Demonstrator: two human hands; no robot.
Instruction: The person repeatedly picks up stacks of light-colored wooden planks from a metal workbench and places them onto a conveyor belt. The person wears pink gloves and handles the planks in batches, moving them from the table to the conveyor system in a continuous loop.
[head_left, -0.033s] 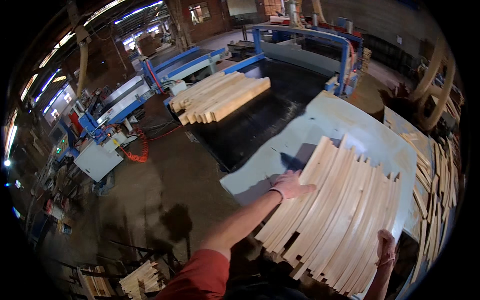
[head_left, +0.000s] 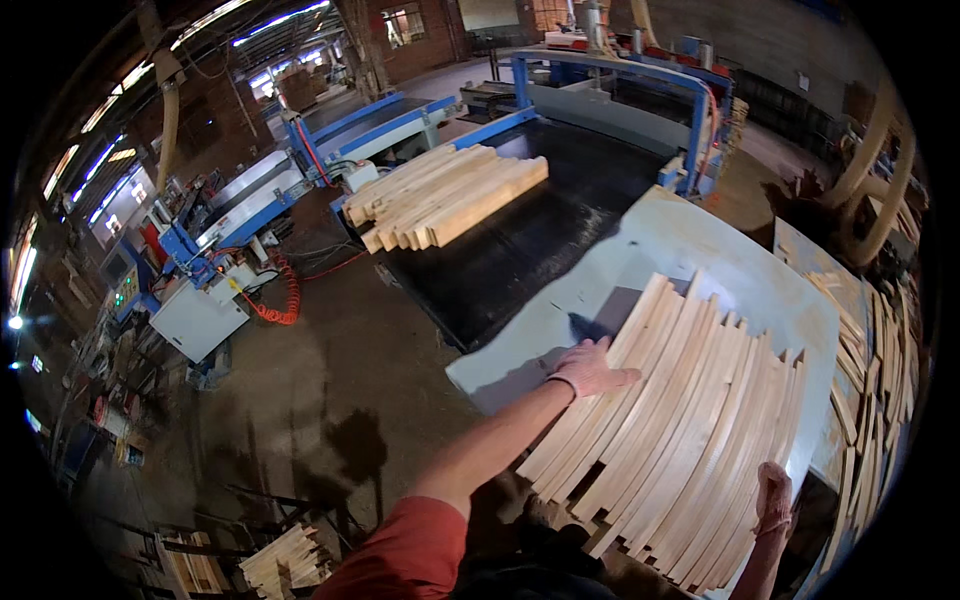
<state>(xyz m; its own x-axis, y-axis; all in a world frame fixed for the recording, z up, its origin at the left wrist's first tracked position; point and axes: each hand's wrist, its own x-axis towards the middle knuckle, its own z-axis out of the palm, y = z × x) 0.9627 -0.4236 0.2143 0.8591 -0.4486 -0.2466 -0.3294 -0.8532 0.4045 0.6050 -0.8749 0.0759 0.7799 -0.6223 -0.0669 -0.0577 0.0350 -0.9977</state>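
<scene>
A broad row of pale wooden strips (head_left: pixel 690 420) lies side by side on a light grey sheet-topped table (head_left: pixel 540 330), with uneven ends. My left hand (head_left: pixel 592 370), in a pinkish work glove, grips the row's left edge, its thumb over the top and its fingers along the outer side. At the near right edge my right hand (head_left: pixel 773 495), gloved too, is curled against the outermost strip; part of its fingers is hidden. Between them the strips are pressed close, apart from a few small gaps near the front ends.
Beyond the table a black conveyor bed (head_left: pixel 510 240) carries another stack of wooden strips (head_left: pixel 450 195) and runs under a blue machine frame (head_left: pixel 610 65). Loose strips (head_left: pixel 880 390) are piled at the right. A white control cabinet (head_left: pixel 198 318) with an orange coiled hose (head_left: pixel 287 290) stands left.
The whole view has shifted very slightly. Both hands keep their places on the row of wooden strips.
</scene>
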